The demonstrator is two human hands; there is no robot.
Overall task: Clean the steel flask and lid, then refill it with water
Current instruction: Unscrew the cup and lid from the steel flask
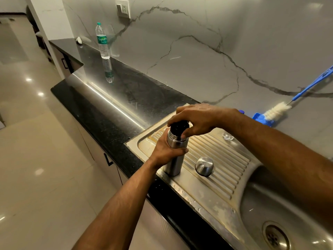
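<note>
On the ribbed drainboard (225,159) of the steel sink stands the steel flask (173,159), upright; the left hand (166,150) grips its body while the right hand (194,120) curls round the black stopper (178,128) at its mouth. Just beside sits the domed steel lid (204,166); a bottle brush (276,110) leans against the wall

The steel flask (173,159) stands upright at the drainboard's (225,159) front-left edge, a black stopper (178,128) in its mouth. The domed steel lid (204,166) sits just beside it, mouth down, on the ribs.
</note>
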